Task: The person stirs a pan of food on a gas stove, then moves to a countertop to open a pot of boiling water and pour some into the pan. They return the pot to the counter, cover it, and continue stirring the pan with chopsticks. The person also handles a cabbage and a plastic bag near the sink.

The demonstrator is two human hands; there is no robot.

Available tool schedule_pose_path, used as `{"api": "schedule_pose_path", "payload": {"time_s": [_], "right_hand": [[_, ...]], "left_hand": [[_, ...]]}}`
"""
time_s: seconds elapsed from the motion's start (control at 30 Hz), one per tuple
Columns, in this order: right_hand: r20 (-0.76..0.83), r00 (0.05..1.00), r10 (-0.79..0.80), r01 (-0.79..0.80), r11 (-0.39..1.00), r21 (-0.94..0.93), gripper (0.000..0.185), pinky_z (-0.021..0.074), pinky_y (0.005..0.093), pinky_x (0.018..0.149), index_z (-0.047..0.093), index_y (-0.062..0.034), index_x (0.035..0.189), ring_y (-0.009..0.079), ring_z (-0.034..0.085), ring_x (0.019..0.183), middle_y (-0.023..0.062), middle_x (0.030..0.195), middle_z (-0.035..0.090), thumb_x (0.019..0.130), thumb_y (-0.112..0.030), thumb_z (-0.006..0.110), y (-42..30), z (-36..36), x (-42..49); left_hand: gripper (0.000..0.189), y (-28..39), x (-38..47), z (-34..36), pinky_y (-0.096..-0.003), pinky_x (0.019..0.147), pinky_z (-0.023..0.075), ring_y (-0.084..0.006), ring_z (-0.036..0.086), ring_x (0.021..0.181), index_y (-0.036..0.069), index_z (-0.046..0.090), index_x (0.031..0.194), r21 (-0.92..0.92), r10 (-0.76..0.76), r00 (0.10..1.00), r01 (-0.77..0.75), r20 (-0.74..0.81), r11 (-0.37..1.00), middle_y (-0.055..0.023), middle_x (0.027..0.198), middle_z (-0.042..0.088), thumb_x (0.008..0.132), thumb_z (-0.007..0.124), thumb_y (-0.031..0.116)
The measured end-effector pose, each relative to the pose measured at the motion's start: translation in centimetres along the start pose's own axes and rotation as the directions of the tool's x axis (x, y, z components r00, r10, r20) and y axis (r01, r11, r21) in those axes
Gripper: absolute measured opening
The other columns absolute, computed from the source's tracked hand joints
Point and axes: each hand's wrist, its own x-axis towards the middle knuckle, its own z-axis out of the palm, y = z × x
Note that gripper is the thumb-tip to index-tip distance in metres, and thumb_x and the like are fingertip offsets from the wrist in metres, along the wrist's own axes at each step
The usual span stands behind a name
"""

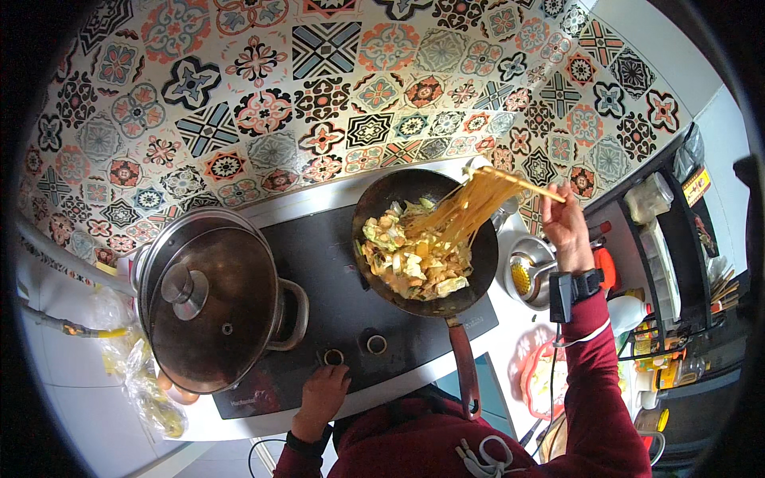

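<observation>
My right hand (565, 227) grips wooden chopsticks (529, 184) above the far right rim of a dark frying pan (366, 230). A bundle of brown glass noodles (478, 206) hangs from the chopsticks down into the pan. Below them lies a mix of noodles, cabbage and pale chunks (412, 266). The pan stands on a black two-burner cooktop (323, 257), its reddish-brown handle (464, 364) pointing towards me. At the cooktop's front edge, the fingers and thumb of my left hand (324, 394) are around the left control knob (333, 357). Another knob (376, 344) sits to its right.
A large pot with a glass lid (218, 305) covers the left burner. Right of the pan are a metal bowl with a ladle (531, 266) and a red-rimmed dish (532, 382). Bottles and jars (663, 376) stand by a black rack (657, 263). Plastic bags (140, 376) and eggs (179, 391) lie left.
</observation>
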Motion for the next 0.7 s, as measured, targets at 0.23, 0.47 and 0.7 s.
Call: {"api": "schedule_pose_path", "payload": {"time_s": [0.23,0.47,0.7], "right_hand": [[-0.004,0.972,-0.235,0.231,0.958,-0.168,0.028,0.0584,0.0279,0.069,0.054,-0.0123,0.072,0.0152,0.064,0.082,0.0041,0.079,0.062,0.094,-0.029,0.05,1.1,1.1,-2.9],[0.152,0.955,-0.255,0.269,0.526,-0.807,0.036,0.054,0.03,0.061,0.048,-0.0093,0.081,0.0165,0.062,0.077,0.0102,0.083,0.062,0.094,-0.042,0.046,4.7,1.7,-5.2],[0.376,0.922,-0.089,0.371,0.481,-0.795,0.026,0.0519,0.0315,0.069,0.054,-0.0094,0.09,0.0169,0.064,0.082,0.0084,0.095,0.066,0.094,-0.035,0.049,3.0,1.8,0.9]], "left_hand": [[0.027,-0.1,-0.1,0.3,-0.0399,0.073,0.0521,-0.0302,0.06,0.091,0.008,0.058,0.108,-0.035,-0.041,0.994,0.045,0.097,0.998,-0.013,0.1,0.061,0.084,0.059,0.02],[0.022,-0.6,-0.2,0.4,-0.0379,0.075,0.051,-0.0271,0.06,0.089,0.009,0.059,0.101,0.002,-0.029,0.998,0.029,0.049,1.0,-0.0097,0.094,0.061,0.081,0.061,0.018],[0.023,-0.5,-0.5,-0.3,-0.0392,0.074,0.051,-0.0278,0.06,0.088,0.009,0.06,0.102,0.022,-0.072,0.997,0.072,0.022,0.997,-0.0098,0.093,0.061,0.081,0.061,0.019]]}}
